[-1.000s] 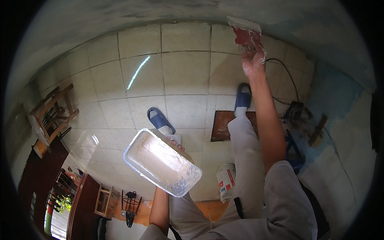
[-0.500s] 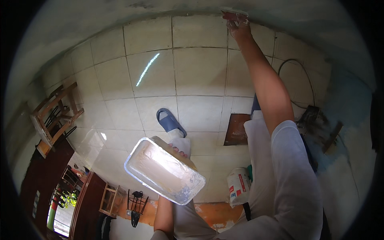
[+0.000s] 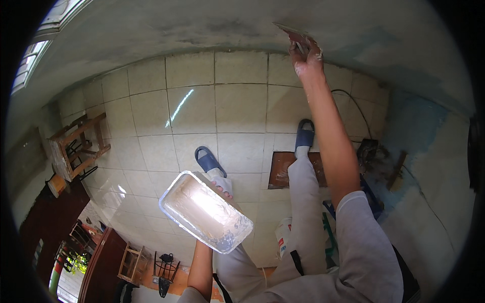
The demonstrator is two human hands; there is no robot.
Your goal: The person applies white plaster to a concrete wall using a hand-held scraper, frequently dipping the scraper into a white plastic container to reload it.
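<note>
My left hand (image 3: pixel 222 190) grips a rectangular pale plastic tub (image 3: pixel 178 196) from its far side, fingers over the outer wall. The tub is tilted, and wet-looking filler coats its inside. Stretched far forward, my right hand (image 3: pixel 307 59) pinches a flat filling knife with a reddish grip (image 3: pixel 298 35). Its blade lies against or very near the grey patchy wall (image 3: pixel 222 30); the exact contact is hard to see. Pale filler smears my right fingers.
Cream floor tiles (image 3: pixel 240 106) run up to the wall, with a brown square (image 3: pixel 280 169) by my right foot. A white bucket (image 3: pixel 284 237) stands partly behind my leg. Wooden stools (image 3: pixel 68 151) stand at left. A cable (image 3: pixel 361 108) curves on the right.
My right hand and the filling knife have moved from the wall's base up onto its face. The view has shifted, showing more wall and my right slipper. My left hand still holds the tub.
</note>
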